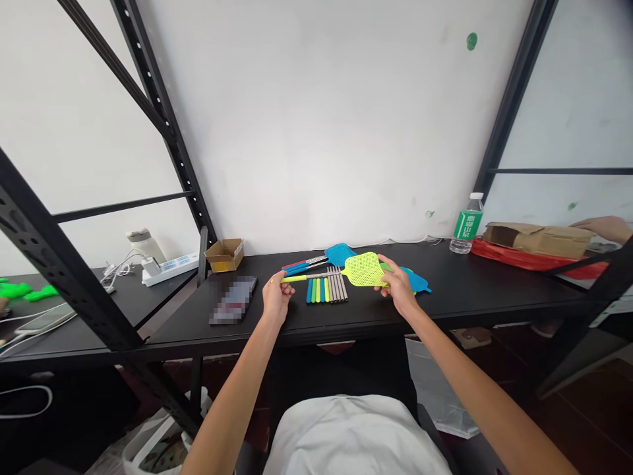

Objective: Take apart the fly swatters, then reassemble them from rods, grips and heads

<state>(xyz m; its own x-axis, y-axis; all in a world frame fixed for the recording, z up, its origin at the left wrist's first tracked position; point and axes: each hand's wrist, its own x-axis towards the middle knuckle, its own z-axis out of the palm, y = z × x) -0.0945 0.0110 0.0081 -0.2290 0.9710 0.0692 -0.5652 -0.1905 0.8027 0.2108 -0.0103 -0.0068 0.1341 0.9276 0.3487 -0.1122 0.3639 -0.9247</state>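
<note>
A yellow-green fly swatter (362,271) is held level above the black table, stretched between my hands. My left hand (277,296) is closed round the end of its handle; my right hand (396,284) grips the far edge of its perforated head. Beneath it lie a row of blue, green and yellow handle grips (317,290) and a row of grey metal rods (338,288). Behind, blue swatter heads and handles (302,267) are laid together, one blue head (339,253) showing. More blue swatter heads (418,281) lie partly hidden behind my right hand.
Left of my hands are a phone (236,298) and a small open cardboard box (225,255). A power strip (171,268) stands farther left. On the right are a water bottle (467,224), a cardboard package (539,239) on red plastic, and another person's hand (606,227). Black shelf posts flank the table.
</note>
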